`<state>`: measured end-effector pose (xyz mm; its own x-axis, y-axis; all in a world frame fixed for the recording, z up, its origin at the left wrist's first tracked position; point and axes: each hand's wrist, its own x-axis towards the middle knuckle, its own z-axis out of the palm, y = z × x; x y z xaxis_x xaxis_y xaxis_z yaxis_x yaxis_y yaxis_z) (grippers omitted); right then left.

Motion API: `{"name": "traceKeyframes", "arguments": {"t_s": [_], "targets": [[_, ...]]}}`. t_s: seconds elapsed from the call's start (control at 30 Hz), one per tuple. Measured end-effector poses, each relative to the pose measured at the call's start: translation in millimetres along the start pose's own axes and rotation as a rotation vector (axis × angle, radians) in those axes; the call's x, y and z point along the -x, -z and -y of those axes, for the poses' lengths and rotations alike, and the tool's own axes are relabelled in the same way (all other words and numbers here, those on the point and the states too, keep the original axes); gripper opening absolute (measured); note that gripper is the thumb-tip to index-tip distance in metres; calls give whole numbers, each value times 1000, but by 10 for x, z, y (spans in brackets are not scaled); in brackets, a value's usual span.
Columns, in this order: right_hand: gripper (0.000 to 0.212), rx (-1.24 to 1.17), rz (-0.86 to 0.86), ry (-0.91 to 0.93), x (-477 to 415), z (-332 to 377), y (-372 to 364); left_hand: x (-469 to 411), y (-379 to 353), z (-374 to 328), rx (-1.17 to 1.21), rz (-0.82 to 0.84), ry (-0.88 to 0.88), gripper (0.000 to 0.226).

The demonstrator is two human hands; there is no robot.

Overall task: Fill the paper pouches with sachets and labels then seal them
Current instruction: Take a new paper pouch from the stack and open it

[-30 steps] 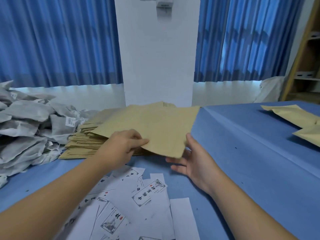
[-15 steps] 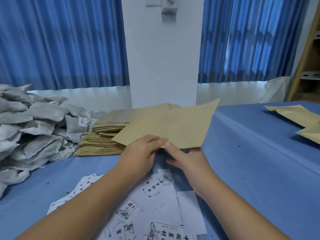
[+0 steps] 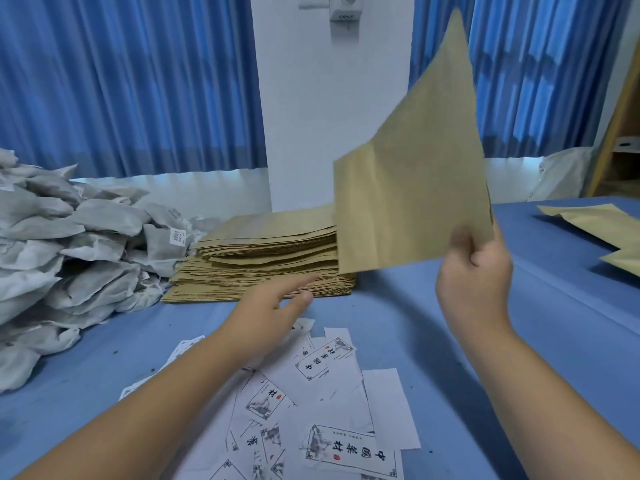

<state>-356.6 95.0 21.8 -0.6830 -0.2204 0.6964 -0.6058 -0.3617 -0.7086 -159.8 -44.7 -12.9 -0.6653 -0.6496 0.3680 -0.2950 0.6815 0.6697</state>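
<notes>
Head view: a flat brown paper pouch (image 3: 412, 174) is up in the air, tilted with one corner pointing upward, over the right end of the pouch stack. Its mouth and inside cannot be seen. The right hand (image 3: 474, 282) has its grip closed on the pouch's lower right corner, thumb and fingers pinching the paper. The left hand (image 3: 268, 308) hovers lower, its grip open with fingers straight and holding nothing, just in front of the stack of flat pouches (image 3: 263, 258) on the blue worktop (image 3: 554, 341). A heap of grey sachets (image 3: 69, 254) lies against the stack's left side. Printed labels (image 3: 325, 393) lie scattered loose on the worktop nearest the person, partly under the left forearm. More brown pouches (image 3: 602, 226) lie at the far right edge. Blue curtains (image 3: 121, 81) hang behind.
</notes>
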Motion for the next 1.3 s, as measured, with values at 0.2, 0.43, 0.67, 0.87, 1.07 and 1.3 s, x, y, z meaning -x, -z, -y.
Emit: {"name": "traceKeyframes", "arguments": {"t_s": [0.2, 0.43, 0.67, 0.87, 1.07, 1.3], "targets": [[67, 237, 263, 484, 224, 196, -75, 9, 199, -69, 734, -121, 246, 29], [59, 570, 889, 527, 522, 208, -315, 164, 616, 196, 1301, -233, 599, 51], [44, 568, 1227, 347, 633, 215, -349, 480, 806, 309, 1047, 21, 757, 40], [67, 487, 1333, 235, 740, 356, -368, 587, 736, 263, 756, 97, 721, 29], [58, 170, 1351, -114, 940, 391, -479, 557, 611, 211, 688, -80, 567, 29], [33, 97, 1197, -293, 886, 527, -1180, 613, 631, 157, 970, -6, 492, 44]]}}
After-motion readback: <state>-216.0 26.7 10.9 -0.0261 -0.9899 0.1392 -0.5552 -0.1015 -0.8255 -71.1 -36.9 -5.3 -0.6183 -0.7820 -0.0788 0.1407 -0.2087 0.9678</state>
